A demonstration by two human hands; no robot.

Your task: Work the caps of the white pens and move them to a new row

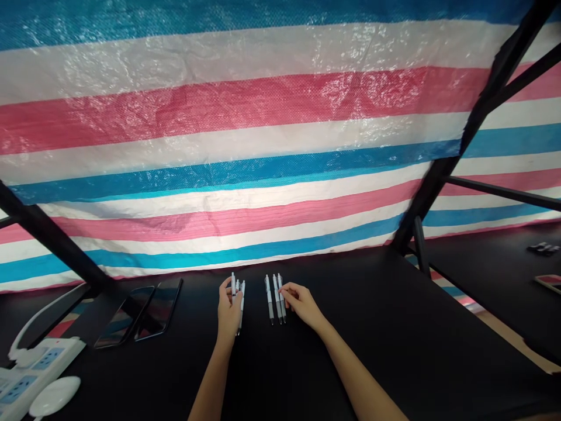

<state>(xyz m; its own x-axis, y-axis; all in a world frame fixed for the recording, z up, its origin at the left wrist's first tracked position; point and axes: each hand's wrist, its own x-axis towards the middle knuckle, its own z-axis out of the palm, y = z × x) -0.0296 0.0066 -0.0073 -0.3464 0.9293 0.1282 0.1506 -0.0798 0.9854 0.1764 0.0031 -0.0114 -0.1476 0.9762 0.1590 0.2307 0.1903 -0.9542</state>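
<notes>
My left hand (228, 305) is closed around a white pen (233, 283), which points away from me. Close against its thumb are more white pens (242, 291), partly covered by the hand; whether these are also gripped I cannot tell. To the right, three white pens with grey grips (270, 298) lie roughly side by side on the black table (280, 362), tips toward me. At the rightmost of these pens (281, 301), my right hand (302, 303) has its thumb and fingertips pinched together on the upper barrel.
Two dark phones or tablets (160, 310) lie left of the hands. A white power strip (48, 356) and a white rounded device (56, 395) sit at the lower left. Black frame bars (432, 181) and a striped tarp (245, 216) bound the table's far side.
</notes>
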